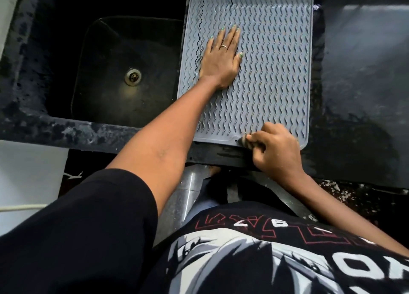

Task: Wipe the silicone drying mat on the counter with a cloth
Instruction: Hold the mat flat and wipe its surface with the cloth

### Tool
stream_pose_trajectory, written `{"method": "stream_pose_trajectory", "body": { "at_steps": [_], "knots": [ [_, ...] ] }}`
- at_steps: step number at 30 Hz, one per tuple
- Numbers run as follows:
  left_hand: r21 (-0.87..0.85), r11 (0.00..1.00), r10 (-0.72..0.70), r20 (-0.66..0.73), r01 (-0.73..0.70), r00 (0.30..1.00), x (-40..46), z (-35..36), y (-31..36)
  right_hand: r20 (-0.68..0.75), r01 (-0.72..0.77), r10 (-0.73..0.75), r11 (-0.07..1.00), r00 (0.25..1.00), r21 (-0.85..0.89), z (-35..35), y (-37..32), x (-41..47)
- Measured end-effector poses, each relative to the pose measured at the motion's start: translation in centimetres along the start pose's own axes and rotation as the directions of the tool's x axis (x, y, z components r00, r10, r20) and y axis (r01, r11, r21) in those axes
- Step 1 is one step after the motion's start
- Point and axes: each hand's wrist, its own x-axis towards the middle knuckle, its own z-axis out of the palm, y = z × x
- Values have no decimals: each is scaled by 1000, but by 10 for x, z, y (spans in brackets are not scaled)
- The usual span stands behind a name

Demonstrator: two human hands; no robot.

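Note:
A grey silicone drying mat (274, 56) with wavy ridges lies flat on the dark counter, right of the sink. My left hand (221, 56) rests palm down on the mat's left half, fingers spread and pointing away, holding nothing. My right hand (276, 149) is at the mat's near edge, fingers curled around a small bunched grey-brown cloth (246, 141). The cloth pokes out to the left of my fist and touches the mat's near rim. Most of the cloth is hidden inside my hand.
A deep black sink (124, 72) with a metal drain (133, 77) sits directly left of the mat. Dark, wet-looking counter (363, 94) stretches to the right. The counter's front edge (221, 158) runs just below the mat.

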Motion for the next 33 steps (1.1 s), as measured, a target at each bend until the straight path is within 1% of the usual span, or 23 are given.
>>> {"method": "stream_pose_trajectory", "body": {
  "at_steps": [4,8,10,12,16,17,19,20,21,22,23,24,25,26,28,31,33],
  "knots": [
    [5,1000,3,1,-3,1000,-1,-1,0,104,65,-67,998,992,25,-14,9,-2],
    [19,1000,13,8,-13,1000,-1,-2,-2,268,94,-68,992,961,-88,-32,17,4],
    [30,999,21,10,-21,1000,-1,-3,-3,347,83,-25,985,937,-151,-43,19,10],
    [37,999,35,11,-35,999,-1,-4,-4,408,25,50,984,912,-178,-56,25,12],
    [48,998,47,25,-48,999,-1,-5,-5,419,-140,219,967,881,-211,-83,41,12],
    [52,998,47,24,-48,999,-1,-4,-5,446,-160,258,956,857,-245,-89,44,13],
    [62,997,42,24,-44,999,-1,-4,-4,529,-143,309,933,790,-331,-99,50,23],
    [65,997,47,25,-48,999,-1,-4,-4,544,-148,303,939,782,-310,-102,51,29],
    [74,995,72,27,-73,997,-2,-6,-4,534,-153,261,959,804,-238,-104,51,35],
    [100,985,135,35,-138,990,-2,-7,-1,485,-132,184,981,855,-140,-100,51,40],
    [138,961,232,57,-238,971,-5,-6,2,433,-64,84,996,897,-62,-93,48,43],
    [171,919,344,89,-354,935,-7,-4,8,411,24,-13,999,911,-22,-85,42,46],
    [178,875,432,127,-449,893,-12,0,13,426,115,-107,993,899,6,-73,37,47],
    [163,847,484,157,-506,861,-15,3,17,454,190,-177,982,873,18,-61,34,46],
    [142,837,503,178,-528,846,-18,6,16,474,283,-247,959,845,-5,-43,31,41],
    [160,829,511,173,-536,842,-18,5,13,405,355,-292,930,866,-89,-41,38,33],
    [165,817,528,170,-552,832,-18,4,13,413,401,-311,904,856,-151,-47,46,27]
  ]
}}
